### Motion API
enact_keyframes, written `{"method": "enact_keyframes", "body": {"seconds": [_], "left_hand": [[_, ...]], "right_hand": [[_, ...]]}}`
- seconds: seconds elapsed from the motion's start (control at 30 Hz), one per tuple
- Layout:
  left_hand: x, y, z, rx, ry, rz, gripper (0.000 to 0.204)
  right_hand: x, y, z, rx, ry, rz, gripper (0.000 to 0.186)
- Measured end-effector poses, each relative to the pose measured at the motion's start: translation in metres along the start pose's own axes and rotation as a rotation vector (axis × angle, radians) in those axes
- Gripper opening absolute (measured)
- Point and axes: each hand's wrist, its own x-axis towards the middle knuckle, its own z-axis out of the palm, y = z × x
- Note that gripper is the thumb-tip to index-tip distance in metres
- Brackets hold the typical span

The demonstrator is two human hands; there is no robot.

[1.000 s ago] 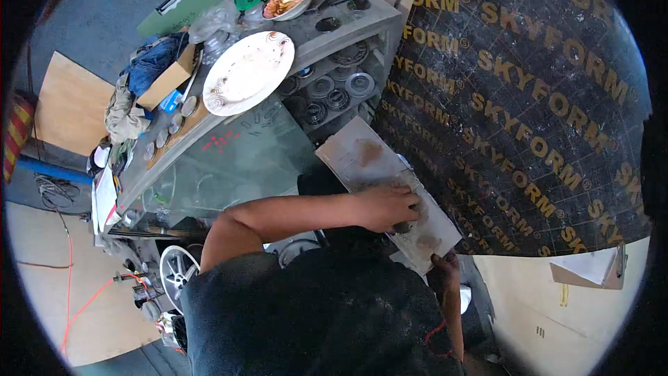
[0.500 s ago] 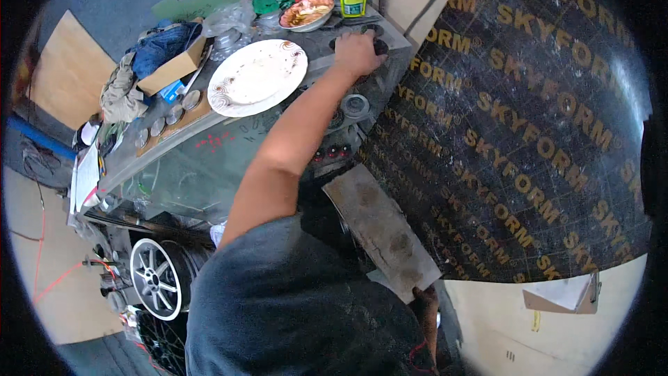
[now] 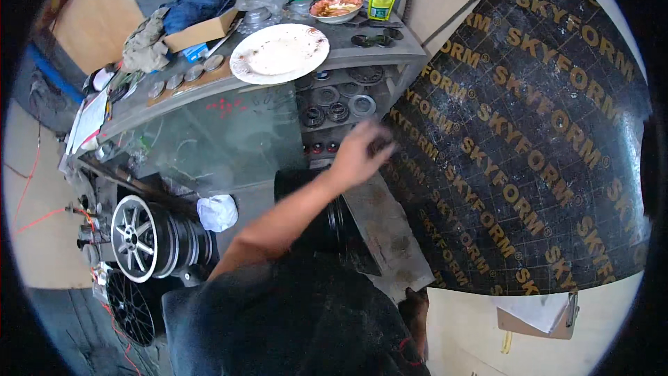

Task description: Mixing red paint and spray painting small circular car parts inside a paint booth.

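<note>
My left hand [image 3: 358,152] is blurred by motion over the middle of the scene, its fingers curled about a small dark object [image 3: 379,145] whose kind I cannot make out. Low on the right, my right hand [image 3: 416,301] grips the near end of a long grey board [image 3: 391,237] with dark round stains. Beyond the left hand, a shelf holds several round metal rings [image 3: 362,106] and small red-and-black round pieces [image 3: 332,147]. Dark round caps [image 3: 381,40] lie on the worktop above it.
A white oval plate [image 3: 278,53], a food bowl [image 3: 336,8] and a yellow-green pouch [image 3: 383,0] sit on the worktop. Large printed black plywood [image 3: 515,146] leans along the right. Wheel rims [image 3: 134,239] stand at the lower left. A clipboard [image 3: 539,320] is at the lower right.
My left hand has left the dark caps on the worktop and come down toward me with a small dark object. The view has shifted; my right hand stays on the board.
</note>
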Motion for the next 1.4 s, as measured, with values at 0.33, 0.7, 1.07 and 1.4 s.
{"method": "enact_keyframes", "body": {"seconds": [0.33, 0.7, 1.07, 1.4], "left_hand": [[-0.414, 0.105, 0.007, -0.416, -1.093, -0.809, 0.056], [-0.589, 0.29, -0.016, -0.125, -0.768, -1.074, 0.052], [-0.784, 0.404, -0.054, 0.01, -0.592, -1.612, 0.065], [-0.978, 0.568, -0.047, -0.805, 0.582, -2.015, 0.091]], "right_hand": [[0.054, 0.011, -0.073, -0.087, -0.534, -0.116, 0.053], [-0.008, 0.082, -0.041, -0.663, -0.994, -0.164, 0.038], [-0.116, 0.177, 0.046, -1.047, -1.631, -0.289, 0.033], [-0.339, 0.234, 0.207, -1.395, -1.842, -0.337, 0.046]]}}
